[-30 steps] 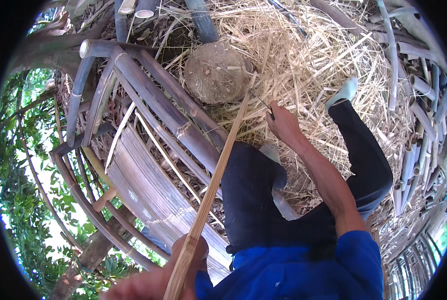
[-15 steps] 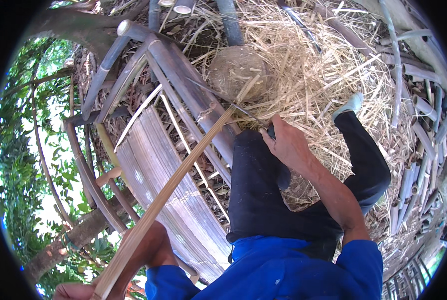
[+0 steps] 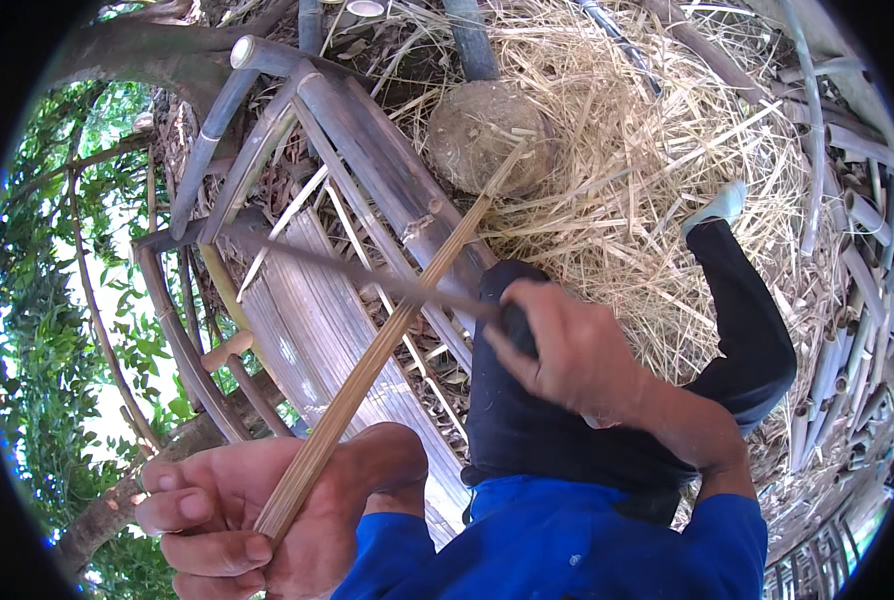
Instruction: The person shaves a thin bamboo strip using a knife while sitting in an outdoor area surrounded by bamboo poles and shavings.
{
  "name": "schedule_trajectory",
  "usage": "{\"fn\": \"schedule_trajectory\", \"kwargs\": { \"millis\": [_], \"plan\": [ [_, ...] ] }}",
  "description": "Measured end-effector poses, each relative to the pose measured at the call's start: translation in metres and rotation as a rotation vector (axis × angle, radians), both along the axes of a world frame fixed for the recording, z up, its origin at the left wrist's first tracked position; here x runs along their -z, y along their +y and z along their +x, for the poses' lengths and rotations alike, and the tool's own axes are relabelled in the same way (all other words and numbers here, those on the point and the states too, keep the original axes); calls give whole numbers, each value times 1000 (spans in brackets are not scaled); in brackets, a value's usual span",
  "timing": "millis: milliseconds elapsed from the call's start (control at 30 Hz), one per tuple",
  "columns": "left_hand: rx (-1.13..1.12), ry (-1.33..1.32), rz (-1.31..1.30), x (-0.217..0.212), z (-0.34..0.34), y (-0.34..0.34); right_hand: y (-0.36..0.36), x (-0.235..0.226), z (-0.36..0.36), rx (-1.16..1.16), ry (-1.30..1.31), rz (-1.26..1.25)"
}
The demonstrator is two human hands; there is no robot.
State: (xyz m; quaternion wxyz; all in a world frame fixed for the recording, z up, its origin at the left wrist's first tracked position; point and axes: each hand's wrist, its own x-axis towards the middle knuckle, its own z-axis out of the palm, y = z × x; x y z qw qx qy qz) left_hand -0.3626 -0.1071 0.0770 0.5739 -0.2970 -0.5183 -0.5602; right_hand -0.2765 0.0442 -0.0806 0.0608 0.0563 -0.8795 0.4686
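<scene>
At the lower left, my left hand (image 3: 312,535) is palm up, its fingers curled round the near end of a long bamboo strip (image 3: 352,385). The strip slants up to the right, and its split, lighter far end overlaps a round wooden block (image 3: 467,135). My right hand (image 3: 592,350), near the middle, is closed on the dark handle of a long-bladed knife (image 3: 347,268). The blade points left and crosses the strip about midway; whether it touches is unclear. Motion slightly blurs the blade and right hand.
A bamboo bench (image 3: 317,310) with a slatted seat and thick pole frame stands at left. Straw-like bamboo shavings (image 3: 617,180) cover the ground beyond my legs. Cut bamboo poles (image 3: 852,300) are stacked at right. Leafy plants (image 3: 37,290) grow at far left.
My left hand has come up and right, more fully into view with the strip. My right hand has drawn the knife nearer, from the strip's far part to about its middle.
</scene>
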Motion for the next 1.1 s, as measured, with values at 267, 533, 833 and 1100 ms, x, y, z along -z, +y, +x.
{"fn": "schedule_trajectory", "kwargs": {
  "millis": [267,533,833,1100],
  "plan": [
    [82,-97,-148,-3,21,-40,-7,23,-17,47,-15,23],
    [-95,-4,-42,-1,1,4,13,98,-38,125,-205,206],
    [-122,-9,-108,-2,2,-8,4,96,-46,-24,263,130],
    [-49,-97,-364,-3,8,-35,-2,92,-49,-12,155,80]
  ]
}}
